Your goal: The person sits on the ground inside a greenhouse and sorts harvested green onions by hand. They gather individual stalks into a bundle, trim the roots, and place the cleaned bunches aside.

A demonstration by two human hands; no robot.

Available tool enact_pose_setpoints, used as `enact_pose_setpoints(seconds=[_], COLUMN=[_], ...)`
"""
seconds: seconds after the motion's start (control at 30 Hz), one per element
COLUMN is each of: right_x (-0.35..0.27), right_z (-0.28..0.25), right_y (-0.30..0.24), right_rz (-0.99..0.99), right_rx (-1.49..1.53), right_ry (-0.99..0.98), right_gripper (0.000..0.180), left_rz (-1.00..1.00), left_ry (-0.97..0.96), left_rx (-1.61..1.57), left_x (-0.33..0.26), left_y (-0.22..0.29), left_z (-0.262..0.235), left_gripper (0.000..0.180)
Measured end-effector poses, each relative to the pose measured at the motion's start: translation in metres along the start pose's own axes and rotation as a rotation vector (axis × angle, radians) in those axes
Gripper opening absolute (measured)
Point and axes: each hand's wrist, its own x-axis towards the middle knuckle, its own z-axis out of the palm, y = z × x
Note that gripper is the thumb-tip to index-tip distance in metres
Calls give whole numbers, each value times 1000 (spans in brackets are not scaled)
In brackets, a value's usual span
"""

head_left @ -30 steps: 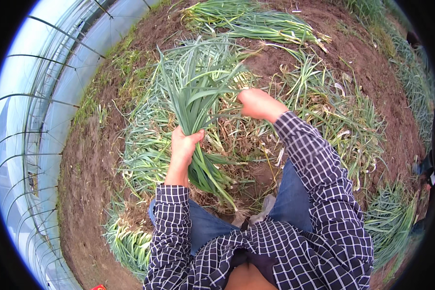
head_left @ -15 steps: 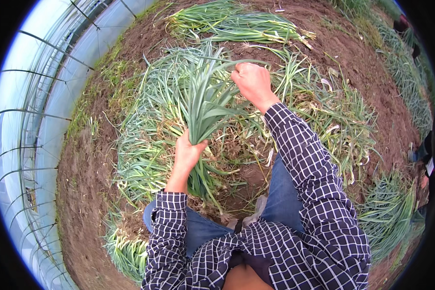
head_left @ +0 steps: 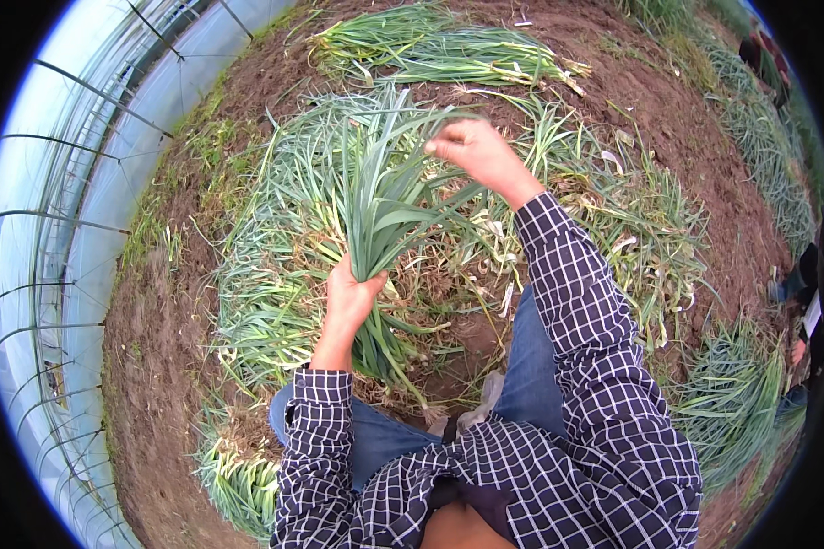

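Crouched over bare soil, a person's left hand [head_left: 350,297] clamps a bundle of green leek-like plants [head_left: 375,197] at centre frame while the right hand [head_left: 476,151] pinches a leaf tip at upper centre, a pull likely best made straight along the stalk

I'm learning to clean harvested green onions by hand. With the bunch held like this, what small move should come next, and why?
Probably pull the right hand up and away to strip the leaf it pinches. The left hand grips the bunch low, leaves fan upward, and the right fingers are closed at the leaf tips.
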Motion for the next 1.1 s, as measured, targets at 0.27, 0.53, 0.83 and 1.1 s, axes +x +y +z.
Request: enact_pose_setpoints(seconds=[0.27,0.53,0.83,1.1], right_x=[-16,-9,-17,-10], right_z=[29,28,-24,4], right_y=[-15,-1,-39,-65], right_rz=[-33,82,54,-301], right_rx=[-391,-459,-311,-496], right_ry=[104,313,293,546], right_gripper=[18,17,18,23], left_rz=[47,112,42,41], left_ry=[10,24,164,144], left_rx=[28,-24,311,551], left_x=[0,-5,-5,-1], left_y=[-12,-10,-20,-7], left_z=[2,5,5,21], left_gripper=[27,21,31,29])
